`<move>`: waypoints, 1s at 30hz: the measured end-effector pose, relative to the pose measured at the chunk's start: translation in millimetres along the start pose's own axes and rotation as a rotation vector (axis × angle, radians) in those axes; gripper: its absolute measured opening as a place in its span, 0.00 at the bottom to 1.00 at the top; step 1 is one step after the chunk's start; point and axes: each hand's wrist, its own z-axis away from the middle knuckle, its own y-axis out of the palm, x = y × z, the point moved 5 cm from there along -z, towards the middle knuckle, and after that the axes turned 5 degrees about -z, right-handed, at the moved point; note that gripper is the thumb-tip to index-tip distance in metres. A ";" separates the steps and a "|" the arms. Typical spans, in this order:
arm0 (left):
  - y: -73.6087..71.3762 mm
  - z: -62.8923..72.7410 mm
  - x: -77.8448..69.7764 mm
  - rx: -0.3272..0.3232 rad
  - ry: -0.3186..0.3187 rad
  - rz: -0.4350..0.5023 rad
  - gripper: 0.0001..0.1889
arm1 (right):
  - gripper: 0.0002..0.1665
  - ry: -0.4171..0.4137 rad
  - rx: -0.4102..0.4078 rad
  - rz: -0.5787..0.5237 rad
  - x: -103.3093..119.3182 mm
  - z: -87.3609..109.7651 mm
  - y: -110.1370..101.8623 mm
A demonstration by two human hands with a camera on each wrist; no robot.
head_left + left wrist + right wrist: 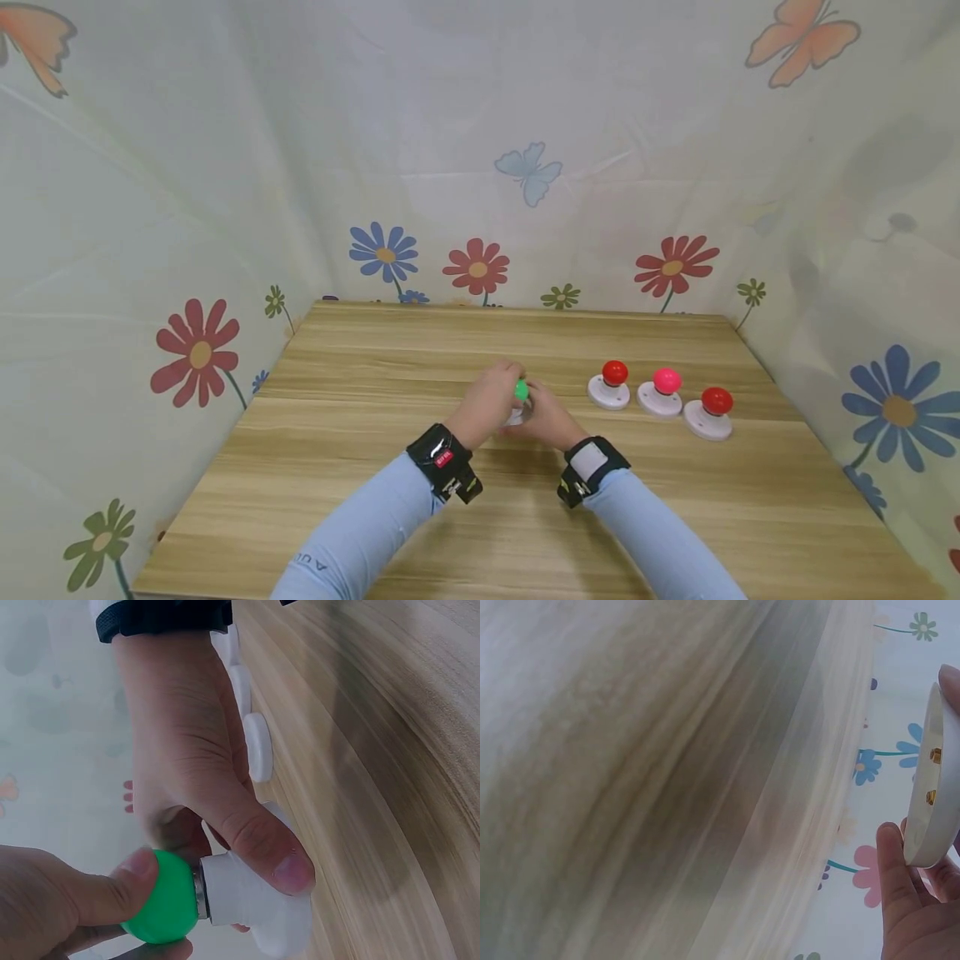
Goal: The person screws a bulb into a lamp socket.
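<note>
Near the middle of the table, my left hand [489, 400] pinches a round green light bulb [166, 900] between thumb and fingers. My right hand [552, 419] grips a white lamp holder [281, 919], its thumb lying across the side. In the left wrist view, the bulb's metal base is at the holder's mouth, with part of the metal showing. How deep it sits inside cannot be told. The right wrist view shows the holder's underside [924, 817] with brass-coloured screws, raised off the table and tilted on edge.
To the right stand three white lamp holders bearing a red bulb [615, 372], a pink bulb [667, 381] and another red bulb [717, 401]. The wood-grain table [360, 367] meets a flowered cloth backdrop [420, 167] at the back and sides.
</note>
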 end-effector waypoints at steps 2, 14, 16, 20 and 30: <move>-0.9 0.6 -0.9 0.011 0.009 0.022 0.22 | 0.44 -0.008 -0.004 0.012 -0.5 0.3 -0.1; 2.2 0.5 9.2 0.002 -0.099 0.011 0.35 | 0.42 0.017 0.041 0.006 4.7 1.5 -2.0; 3.2 1.0 9.4 0.001 -0.088 -0.003 0.32 | 0.43 0.023 0.048 0.000 4.7 1.1 -1.3; 4.1 0.8 9.2 0.005 -0.067 -0.003 0.28 | 0.43 0.004 0.059 -0.042 4.9 1.4 0.0; 2.6 -1.0 3.2 0.046 0.001 0.032 0.24 | 0.48 -0.046 0.070 -0.083 -3.5 -1.6 0.8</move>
